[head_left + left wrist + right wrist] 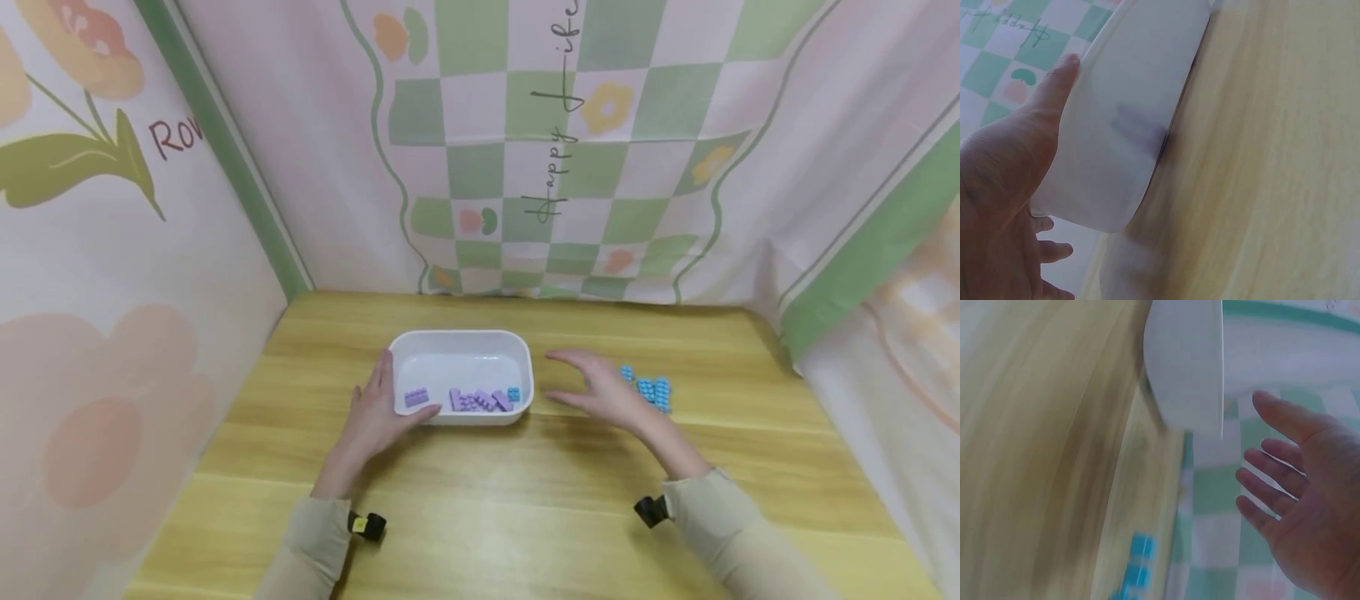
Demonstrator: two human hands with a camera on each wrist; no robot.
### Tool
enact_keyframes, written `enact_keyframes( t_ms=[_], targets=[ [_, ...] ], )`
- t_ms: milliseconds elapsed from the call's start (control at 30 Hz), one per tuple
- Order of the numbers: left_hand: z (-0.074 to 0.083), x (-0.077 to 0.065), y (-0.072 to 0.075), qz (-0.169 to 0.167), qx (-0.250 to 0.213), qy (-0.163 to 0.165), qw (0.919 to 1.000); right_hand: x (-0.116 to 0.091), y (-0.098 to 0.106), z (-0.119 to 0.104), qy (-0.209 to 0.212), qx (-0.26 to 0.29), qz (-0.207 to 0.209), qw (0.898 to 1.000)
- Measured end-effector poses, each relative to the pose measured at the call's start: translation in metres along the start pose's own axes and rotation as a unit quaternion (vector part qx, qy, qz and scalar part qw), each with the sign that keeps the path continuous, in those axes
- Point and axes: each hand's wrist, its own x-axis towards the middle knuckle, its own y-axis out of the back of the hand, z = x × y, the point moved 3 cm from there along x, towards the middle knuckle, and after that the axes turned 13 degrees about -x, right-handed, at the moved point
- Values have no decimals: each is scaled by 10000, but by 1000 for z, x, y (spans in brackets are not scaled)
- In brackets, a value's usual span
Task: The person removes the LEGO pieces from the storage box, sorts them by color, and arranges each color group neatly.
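While the L hand [375, 417] has the left end of the white tray [450, 362] btwn thumb and fingers, thumb over the near rim, work looks part-done to me: bricks are split, some in, some out. Tray sits on the table [480, 517], right of L fingers, short of R fingertips.

L to R: lone purple brick [416, 397] is in the tray, just inside L fingers, near the thumb tip. Purple cluster [480, 402] starts just right of that tip, pieces bunched; exact qty unclear, can't tell if any are joined. One blue brick [513, 393] is at the cluster's right end, in the tray, closer to R fingertips than the purple. No other blue visible in there.

R hand [603, 392]: thumb and fingers wide apart, nothing btwn them; R wrist cam agrees. Tips just beside the tray's right end, not touching.

Loose blue bricks [662, 395] lie on the table right of R hand, away from its fingertips; several, qty unclear. Judging by that, purple looks done (none seen outside), blue barely begun: one in, rest out.
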Motion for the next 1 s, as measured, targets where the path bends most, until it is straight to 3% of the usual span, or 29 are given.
enact_keyframes(
  t_ms=[233, 400, 567, 700, 867, 1000],
  targets=[
    [-3, -1, -1, 60, 63, 27, 10000, 46, -31, -27, 464, -198, -143, 9986],
    [-1, 0, -4, -37, 17, 100, 9999, 65, -47, -38, 541, -892, -903, 9904],
    [1, 1, -5, 7, 17, 102, 9999, 71, -48, -52, 418, -1635, -1862, 9679],
    [1, 2, -9, -39, -38, 73, 10000, 70, -47, -54, 298, -1889, -2029, 9603],
    [0, 1, -8, -60, -12, 137, 9999, 71, -47, -55, 478, -1958, -2116, 9563],
    [2, 2, -6, -24, -46, 84, 10000, 76, -43, -57, 357, -1906, -2525, 9480]
  ],
)
